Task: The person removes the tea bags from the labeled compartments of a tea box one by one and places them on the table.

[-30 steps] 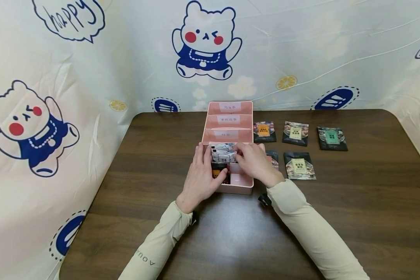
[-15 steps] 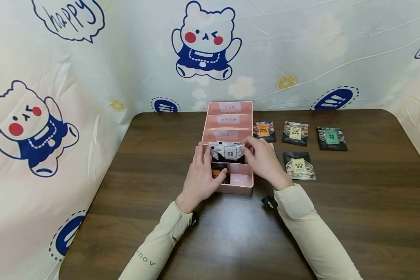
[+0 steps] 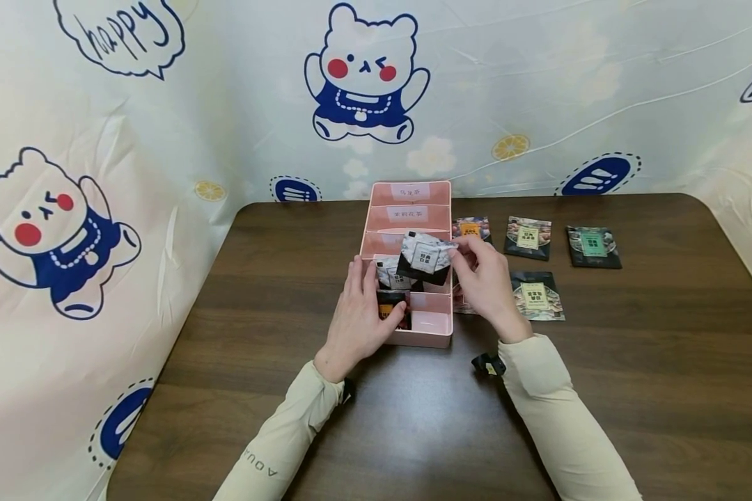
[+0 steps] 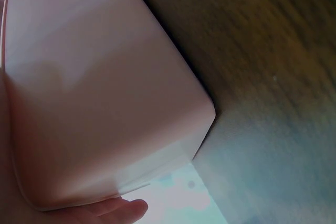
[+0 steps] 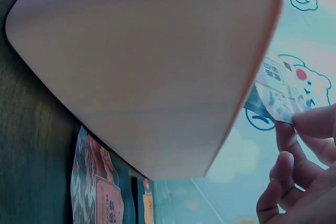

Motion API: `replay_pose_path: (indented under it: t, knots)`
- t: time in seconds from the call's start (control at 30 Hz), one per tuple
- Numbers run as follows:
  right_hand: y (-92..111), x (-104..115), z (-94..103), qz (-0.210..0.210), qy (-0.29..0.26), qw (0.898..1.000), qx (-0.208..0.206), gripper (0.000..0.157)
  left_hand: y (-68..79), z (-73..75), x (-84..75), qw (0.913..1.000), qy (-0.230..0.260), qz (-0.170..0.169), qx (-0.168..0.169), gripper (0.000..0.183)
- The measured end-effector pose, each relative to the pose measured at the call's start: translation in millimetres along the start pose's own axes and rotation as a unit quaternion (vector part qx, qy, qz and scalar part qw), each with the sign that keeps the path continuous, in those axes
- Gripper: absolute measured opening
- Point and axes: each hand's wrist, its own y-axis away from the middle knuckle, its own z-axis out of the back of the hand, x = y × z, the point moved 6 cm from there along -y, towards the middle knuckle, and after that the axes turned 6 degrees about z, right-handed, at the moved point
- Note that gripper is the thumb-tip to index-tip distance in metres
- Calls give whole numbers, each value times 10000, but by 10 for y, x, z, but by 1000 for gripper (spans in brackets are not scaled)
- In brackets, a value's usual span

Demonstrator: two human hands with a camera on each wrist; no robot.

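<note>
With thumb and fingertips my right hand (image 3: 484, 282) pinches the right edge of a white-and-black tea sachet (image 3: 425, 257), tilted above the pink divided box (image 3: 431, 339). In the right wrist view the sachet (image 5: 281, 90) shows past the box rim, between thumb and forefinger. My left hand (image 3: 358, 320) rests along the box's left wall, fingers straight, its thumb over the near compartment. Another white-and-black sachet (image 3: 388, 273) stands in the compartment below the held one. A black sachet with an orange label (image 3: 391, 306) sits in the near-left compartment, partly under the left thumb.
Right of the box lie several sachets: an orange-labelled one (image 3: 471, 228), two pale-labelled ones (image 3: 528, 238) (image 3: 537, 296) and a green-labelled one (image 3: 594, 247). A black tea sachet (image 5: 97, 182) lies close against the box wall. A printed curtain (image 3: 476, 83) hangs behind the brown table (image 3: 238, 292).
My right hand has drawn a white-and-black sachet up out of its compartment and moved right and back, tilting it. The left hand has stayed on the box.
</note>
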Motion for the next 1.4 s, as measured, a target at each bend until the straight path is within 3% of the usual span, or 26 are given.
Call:
replay_pose_path:
  t: [0.33,0.63,0.87,1.1,1.4]
  knots:
    - [38,-136,211,-231,-333,9970,-666,21,5,-4,-4,10000,24,9,1,86]
    - [76,-318,418,-433,-22,9954,-859,21,9,-14,-1,10000,16,17,30,85]
    - [139,-490,697,-812,461,9934,-672,26,12,4,-5,10000,17,-34,-53,85]
    - [250,-714,1142,-1241,1019,9861,-429,33,3,-8,-4,10000,30,-59,-35,85]
    - [437,-1010,1540,-1760,1403,9740,238,44,0,-25,19,10000,15,-58,-54,86]
